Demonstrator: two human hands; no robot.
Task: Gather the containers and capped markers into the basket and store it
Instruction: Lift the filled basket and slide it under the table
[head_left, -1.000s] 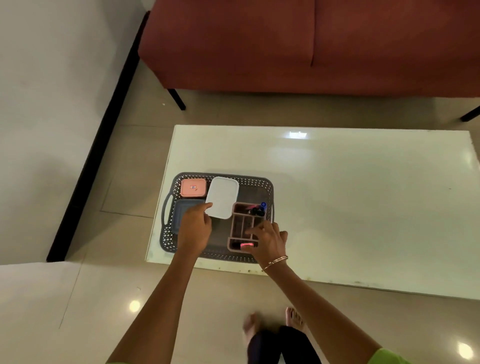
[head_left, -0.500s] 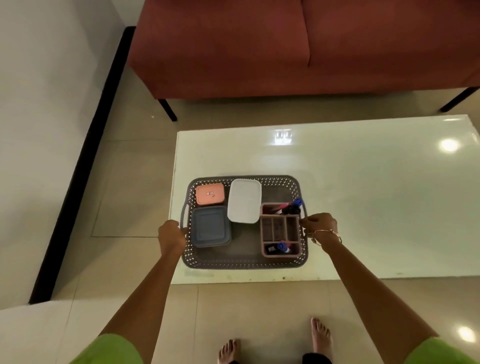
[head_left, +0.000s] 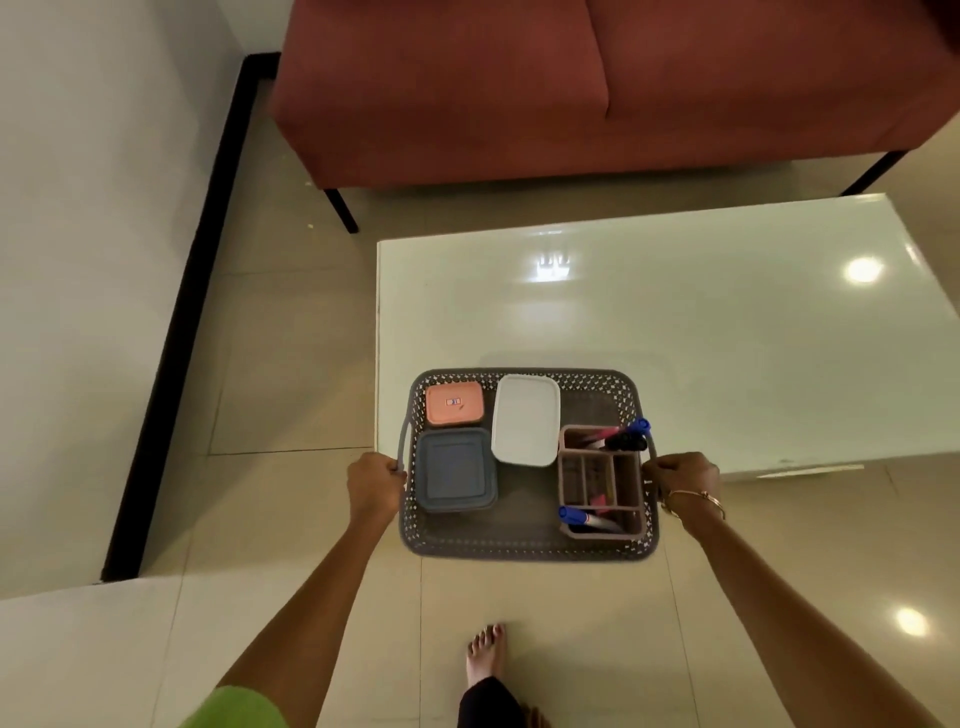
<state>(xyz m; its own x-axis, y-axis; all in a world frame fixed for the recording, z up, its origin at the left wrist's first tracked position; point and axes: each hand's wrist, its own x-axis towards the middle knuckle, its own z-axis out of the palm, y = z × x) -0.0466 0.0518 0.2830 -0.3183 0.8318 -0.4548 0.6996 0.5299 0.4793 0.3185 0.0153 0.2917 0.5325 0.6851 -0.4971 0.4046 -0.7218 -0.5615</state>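
White tabletop (head_left: 675, 338) underlies the far half of the grey perforated basket (head_left: 519, 552); the near half overhangs the floor (head_left: 291, 364). Inside: orange container (head_left: 454, 402), blue container (head_left: 454, 470), white container (head_left: 525, 418), pink organiser (head_left: 602, 483) with capped markers (head_left: 631, 434). Left hand (head_left: 374, 483) and right hand (head_left: 683, 475) each clamp a side handle. Gathering appears complete; storage next requires a level carry.

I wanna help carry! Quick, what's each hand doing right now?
Left hand: closed around the left handle of the basket.
Right hand: closed around its right handle.
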